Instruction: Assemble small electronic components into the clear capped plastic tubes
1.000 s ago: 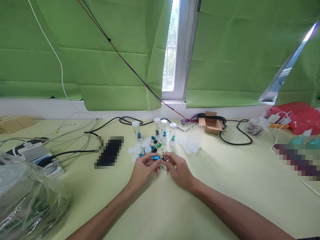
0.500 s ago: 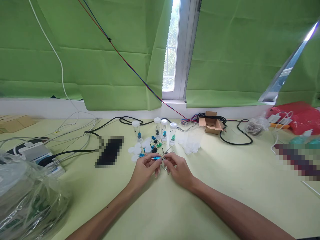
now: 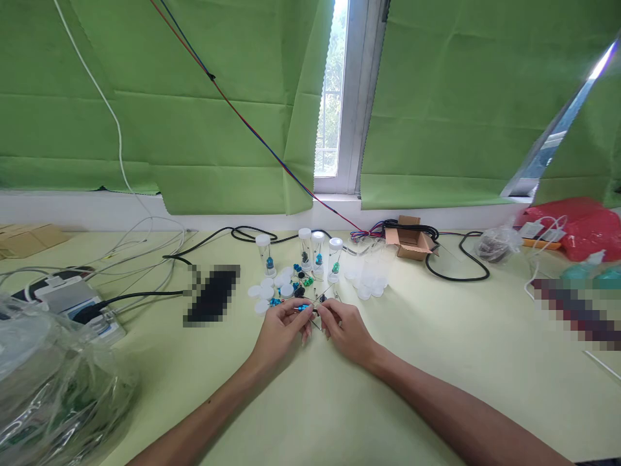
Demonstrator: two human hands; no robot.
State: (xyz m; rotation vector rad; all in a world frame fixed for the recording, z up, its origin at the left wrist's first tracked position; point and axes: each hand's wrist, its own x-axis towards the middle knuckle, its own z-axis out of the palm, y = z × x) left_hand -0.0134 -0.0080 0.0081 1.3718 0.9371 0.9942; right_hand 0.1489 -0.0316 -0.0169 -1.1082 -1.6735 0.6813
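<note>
In front of me, my left hand (image 3: 277, 329) pinches a small blue part (image 3: 303, 309) with thin wire-like pieces at its end. My right hand (image 3: 348, 329) is closed at that same end, its thumb and forefinger on a tiny dark piece, mostly hidden. The fingertips of both hands nearly meet. Just beyond them lies a scatter of small blue, green and black parts (image 3: 308, 282). White round caps (image 3: 266, 292) lie to its left. Several clear capped tubes (image 3: 334, 260) stand upright behind, each with a small coloured part inside. Uncapped clear tubes (image 3: 369, 278) lie at the right.
An open cardboard box (image 3: 412, 244) and black cable (image 3: 458, 279) lie at the back. At the left are a pixelated dark object (image 3: 212, 296), a power strip (image 3: 104, 317) and a clear plastic bag (image 3: 58, 388). A red bag (image 3: 589, 226) sits far right.
The fingers of my right hand have shifted slightly at the end of the blue part. Both hands otherwise stay in place, and the tabletop things look the same.
</note>
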